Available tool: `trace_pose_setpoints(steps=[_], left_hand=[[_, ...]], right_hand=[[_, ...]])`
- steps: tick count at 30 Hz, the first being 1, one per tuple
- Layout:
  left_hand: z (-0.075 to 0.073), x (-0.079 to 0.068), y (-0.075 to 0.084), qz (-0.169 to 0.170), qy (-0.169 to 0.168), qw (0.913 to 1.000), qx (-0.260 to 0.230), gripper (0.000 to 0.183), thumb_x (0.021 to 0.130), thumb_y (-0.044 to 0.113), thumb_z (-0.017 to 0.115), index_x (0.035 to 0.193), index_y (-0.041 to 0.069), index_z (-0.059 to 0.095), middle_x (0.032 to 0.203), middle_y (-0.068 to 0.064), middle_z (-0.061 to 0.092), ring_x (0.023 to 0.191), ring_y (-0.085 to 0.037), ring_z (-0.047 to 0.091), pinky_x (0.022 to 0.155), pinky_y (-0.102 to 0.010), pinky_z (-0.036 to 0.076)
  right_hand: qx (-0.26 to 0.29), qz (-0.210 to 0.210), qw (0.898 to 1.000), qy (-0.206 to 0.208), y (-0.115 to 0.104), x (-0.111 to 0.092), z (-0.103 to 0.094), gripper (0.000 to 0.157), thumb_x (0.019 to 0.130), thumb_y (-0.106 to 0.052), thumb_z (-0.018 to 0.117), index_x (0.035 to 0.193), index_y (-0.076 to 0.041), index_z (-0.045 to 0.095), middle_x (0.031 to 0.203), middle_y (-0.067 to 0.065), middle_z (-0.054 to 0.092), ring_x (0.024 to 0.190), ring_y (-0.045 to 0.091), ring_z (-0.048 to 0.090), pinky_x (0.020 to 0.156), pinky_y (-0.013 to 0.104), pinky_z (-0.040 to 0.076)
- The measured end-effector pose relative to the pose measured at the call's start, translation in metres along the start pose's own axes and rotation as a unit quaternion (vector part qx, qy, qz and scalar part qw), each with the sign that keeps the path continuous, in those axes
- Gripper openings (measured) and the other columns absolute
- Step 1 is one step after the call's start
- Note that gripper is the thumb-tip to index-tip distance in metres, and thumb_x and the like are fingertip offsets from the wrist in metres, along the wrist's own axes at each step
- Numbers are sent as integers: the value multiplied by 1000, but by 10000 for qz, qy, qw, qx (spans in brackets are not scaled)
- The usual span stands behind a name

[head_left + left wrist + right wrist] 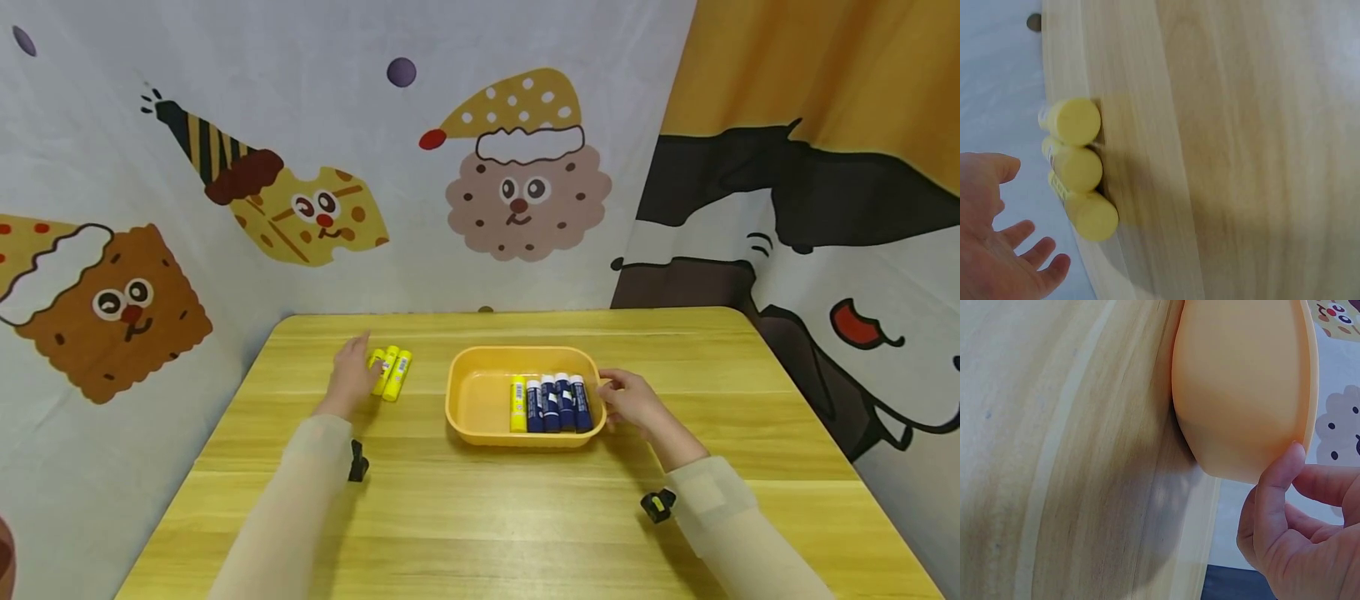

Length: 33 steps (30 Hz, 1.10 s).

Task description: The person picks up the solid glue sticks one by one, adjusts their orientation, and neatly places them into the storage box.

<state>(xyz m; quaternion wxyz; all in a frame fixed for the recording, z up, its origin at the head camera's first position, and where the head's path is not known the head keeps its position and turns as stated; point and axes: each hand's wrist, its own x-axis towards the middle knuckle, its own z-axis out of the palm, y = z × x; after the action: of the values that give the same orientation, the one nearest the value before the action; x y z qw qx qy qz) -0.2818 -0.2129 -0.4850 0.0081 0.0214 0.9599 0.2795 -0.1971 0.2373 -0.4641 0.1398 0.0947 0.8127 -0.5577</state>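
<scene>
My left hand (pixel 349 379), fingers apart, is by three yellow plastic cylinders (pixel 1080 169) toward the wooden table (pixel 480 525)'s far-left corner; a nudge could roll them; my right hand (pixel 632 400) touches the rounded orange plastic tray (pixel 480 407), pinch uncertain.

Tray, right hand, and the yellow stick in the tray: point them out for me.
Tray (pixel 482 402): head view, on its bare floor.
Right hand (pixel 632 398): head view, on the back of the hand.
Yellow stick (pixel 518 405): head view, on the middle of its side.
</scene>
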Motion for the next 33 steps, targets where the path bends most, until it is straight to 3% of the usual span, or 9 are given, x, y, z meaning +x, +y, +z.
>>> trace_pose_setpoints(steps=[5,12,22,29,33], left_hand=[[-2,1,-3,-289,-282,9992,74,61,99,18,45,151,7,17,147,-30,23,132,-52,23,106,-62,29],[-2,0,-2,-412,-582,9974,46,54,100,15,38,151,9,21,145,-32,25,129,-52,29,106,-60,30],[0,0,-8,-524,-758,9955,210,49,101,11,35,149,7,26,140,-34,28,126,-50,36,105,-58,34],[-1,0,-6,-743,-925,9928,162,57,94,-1,27,150,11,26,141,-34,28,126,-50,36,105,-56,35],[-1,0,-7,-871,-994,9910,189,53,99,7,30,151,11,23,143,-33,26,128,-51,33,105,-58,33]], right_hand=[[2,5,10000,-20,-1,0,0,46,99,-7,43,142,5,33,106,16,42,68,17,52,61,41,55],[4,-20,10000,-34,0,0,0,46,99,-7,43,142,5,34,104,15,43,67,17,53,60,41,55],[-51,-7,10000,-32,-1,-1,0,46,99,-8,44,142,4,35,105,16,43,71,18,55,62,39,55],[18,-46,10000,-67,-3,-4,0,47,98,-7,44,142,6,33,103,15,42,72,18,54,61,39,55],[53,-66,9999,-78,-3,-4,0,46,98,-7,43,142,6,33,102,15,42,72,19,54,61,40,55]])
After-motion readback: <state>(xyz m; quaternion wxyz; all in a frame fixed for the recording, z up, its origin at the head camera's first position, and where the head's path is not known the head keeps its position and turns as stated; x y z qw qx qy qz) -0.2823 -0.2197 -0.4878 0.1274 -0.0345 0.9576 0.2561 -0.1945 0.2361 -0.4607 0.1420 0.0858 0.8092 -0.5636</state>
